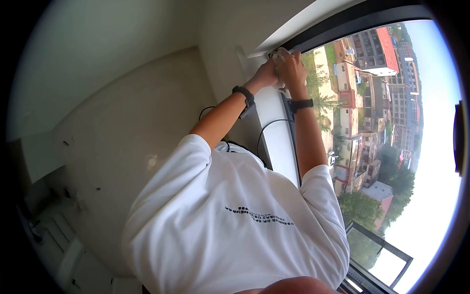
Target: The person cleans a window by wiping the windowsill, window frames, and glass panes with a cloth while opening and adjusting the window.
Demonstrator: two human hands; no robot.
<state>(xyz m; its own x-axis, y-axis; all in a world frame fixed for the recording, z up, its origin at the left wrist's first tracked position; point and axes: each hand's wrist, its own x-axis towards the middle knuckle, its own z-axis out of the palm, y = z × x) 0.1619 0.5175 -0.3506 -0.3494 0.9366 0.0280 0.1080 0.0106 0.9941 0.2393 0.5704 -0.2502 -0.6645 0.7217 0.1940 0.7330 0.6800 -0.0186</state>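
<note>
My left hand [266, 74] and my right hand [294, 72] are close together at the far corner beside the window frame [342, 28]. Between them is a crumpled whitish cloth [280, 55], with the fingers of both hands closed on it. Part of the cloth also shows below the hands, by the white sill [281, 134]. A black watch [245, 98] is on my left wrist, and a black band [301, 104] circles my right one. Some of my fingers are hidden behind the cloth and each other.
Along the right runs a large window, with buildings [382, 93] and trees [360, 208] outside. An open window sash [387, 255] is at the lower right. A black cable [262, 132] loops over the sill near my arms. Pale wall [147, 98] fills the left.
</note>
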